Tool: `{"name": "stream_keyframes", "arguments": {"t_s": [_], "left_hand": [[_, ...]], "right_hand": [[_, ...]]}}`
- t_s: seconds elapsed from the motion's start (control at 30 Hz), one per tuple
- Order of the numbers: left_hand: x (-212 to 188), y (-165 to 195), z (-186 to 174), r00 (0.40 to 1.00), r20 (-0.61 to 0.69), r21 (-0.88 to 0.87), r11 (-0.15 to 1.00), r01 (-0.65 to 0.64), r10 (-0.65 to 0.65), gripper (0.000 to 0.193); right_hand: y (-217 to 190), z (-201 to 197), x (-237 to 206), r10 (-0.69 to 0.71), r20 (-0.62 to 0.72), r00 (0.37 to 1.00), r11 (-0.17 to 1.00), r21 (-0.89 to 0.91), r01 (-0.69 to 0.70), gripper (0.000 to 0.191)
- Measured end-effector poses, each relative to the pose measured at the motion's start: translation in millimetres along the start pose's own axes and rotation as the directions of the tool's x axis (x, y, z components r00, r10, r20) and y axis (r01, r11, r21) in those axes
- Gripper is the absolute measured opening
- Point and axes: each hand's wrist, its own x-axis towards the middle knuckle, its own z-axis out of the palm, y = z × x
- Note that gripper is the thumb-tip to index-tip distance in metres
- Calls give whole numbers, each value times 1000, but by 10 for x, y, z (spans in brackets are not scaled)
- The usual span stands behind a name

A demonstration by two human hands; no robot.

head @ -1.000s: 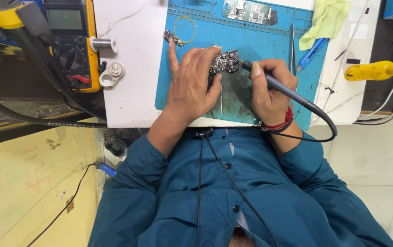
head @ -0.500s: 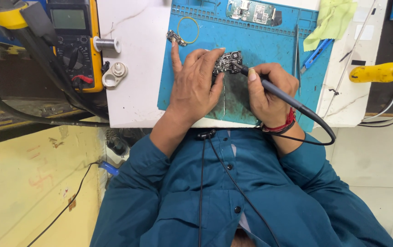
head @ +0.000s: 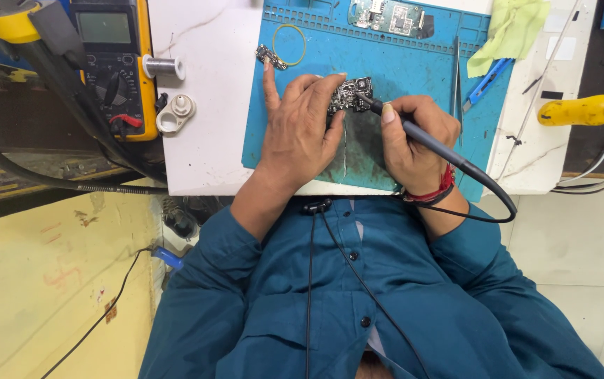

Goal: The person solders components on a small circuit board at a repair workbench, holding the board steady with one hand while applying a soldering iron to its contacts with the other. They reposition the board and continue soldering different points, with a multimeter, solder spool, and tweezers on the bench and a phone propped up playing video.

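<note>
Blue mat (head: 414,63) carries a small dark circuit board (head: 350,93) at its middle; left hand (head: 298,126) pins it with spread fingers, right hand (head: 414,140) grips a soldering iron (head: 428,140) touching it

Teal shirt, bare hands, a red band at one wrist

The person wears a teal button-up shirt (head: 386,309) with long sleeves pushed up to the forearms, dark buttons down the front placket and a fold of lighter lining at the open collar. A thin black cable (head: 310,295) runs down the chest from a small black clip (head: 316,207) at the neckline, and a second strand crosses the front slantwise. The left hand (head: 300,123) is bare. The right hand (head: 414,137) has red threads and a dark band (head: 434,194) round its wrist.
</note>
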Motion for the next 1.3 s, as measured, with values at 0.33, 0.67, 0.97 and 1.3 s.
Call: {"name": "stream_keyframes", "arguments": {"t_s": [0.33,0.67,0.97,1.3], "left_hand": [[-20,-32,19,1000,2,7,1000,-4,4,52],[-26,-31,28,1000,-4,15,1000,-9,9,53],[-2,-21,21,1000,-3,19,1000,2,-2,53],[4,-3,21,1000,-10,8,1000,2,-2,53]], "right_hand": [[22,15,-13,-20,-5,1000,1000,-7,20,14],[33,25,-20,-5,-6,1000,1000,-5,5,14],[15,20,11,-1,-10,1000,1000,-23,1,14],[29,9,1,-37,-1,999,999,-20,37,12]]}}
